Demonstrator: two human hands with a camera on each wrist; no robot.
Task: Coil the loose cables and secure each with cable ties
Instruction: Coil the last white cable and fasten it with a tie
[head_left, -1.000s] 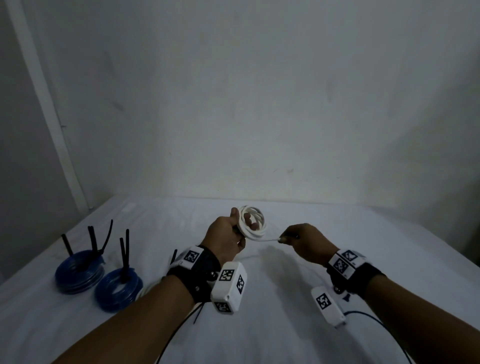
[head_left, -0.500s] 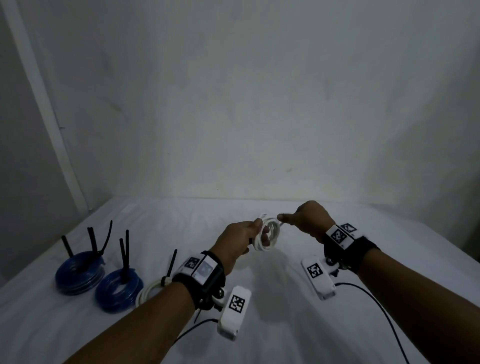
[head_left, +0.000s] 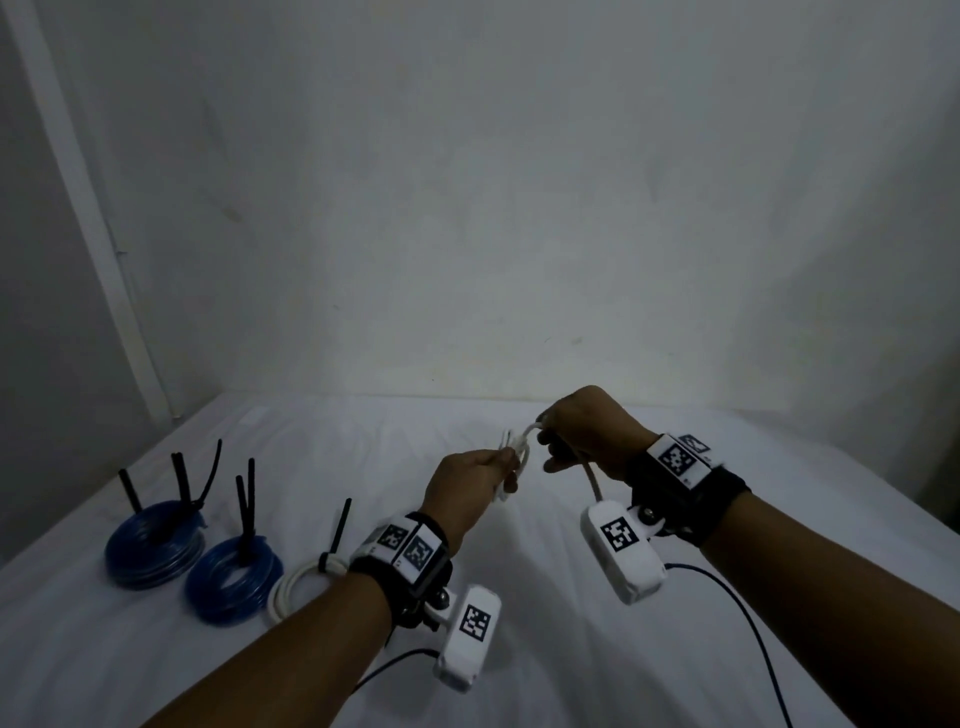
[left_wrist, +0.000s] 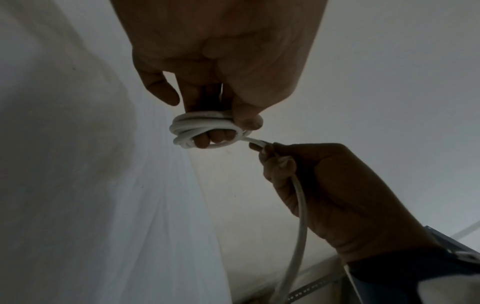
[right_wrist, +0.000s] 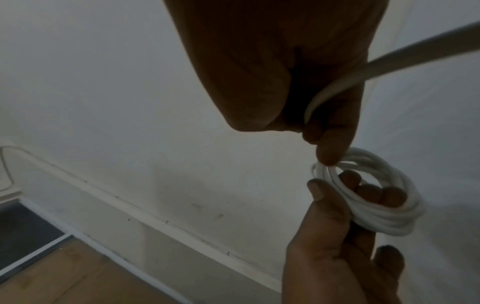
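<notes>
Two hands hold one white cable (head_left: 521, 457): left hand (head_left: 467, 480) pinches its coil, right hand (head_left: 587, 434), at 3 o'clock, grips the loose end.

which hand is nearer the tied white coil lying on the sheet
Left. The left hand is raised just right of the tied white coil; the right hand is farther right.

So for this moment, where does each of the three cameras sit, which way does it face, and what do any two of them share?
Head: on the person's head, facing forward and down at the bed sheet and wall; both forearms, left hand and right hand show.
Left wrist: under the left wrist, facing along the fingers at the white cable coil; both hands show.
Right wrist: under the right wrist, facing along the fingers; both hands show.
Shared: the wrist views both show the coil on the left fingers.
</notes>
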